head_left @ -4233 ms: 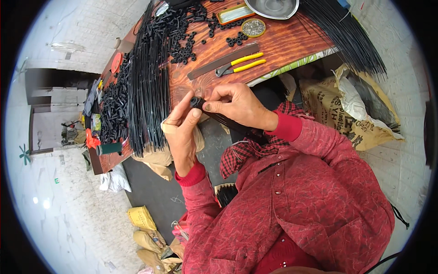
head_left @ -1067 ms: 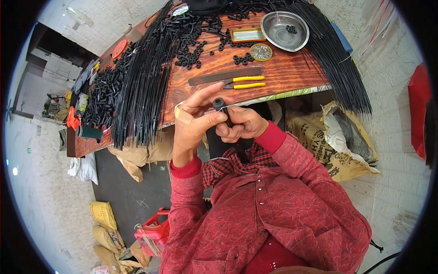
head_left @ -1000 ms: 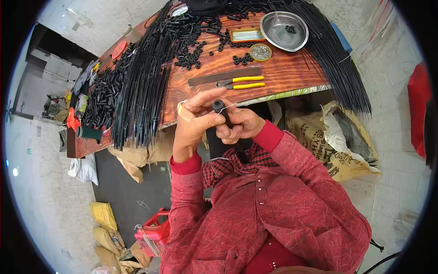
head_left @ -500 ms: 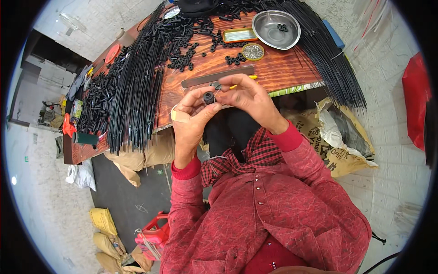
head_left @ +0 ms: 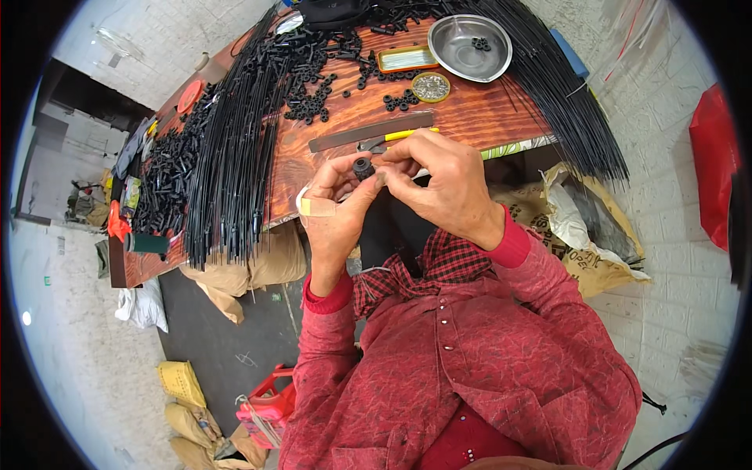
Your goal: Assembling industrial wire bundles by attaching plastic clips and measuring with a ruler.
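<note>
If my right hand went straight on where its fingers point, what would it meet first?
Your right hand would likely meet the black cylindrical piece held in your left hand, or that hand itself; depth is unclear.

1. The left grip holds a black ridged plastic part between thumb and fingers.
2. The right grip has its fingertips close beside that part; contact is unclear.
3. Beyond, yellow-handled pliers lie partly hidden next to a flat bar on the wooden counter.
4. Farther back, a metal bowl contains black rings.
5. Black rods hang over the counter's edge.
</note>
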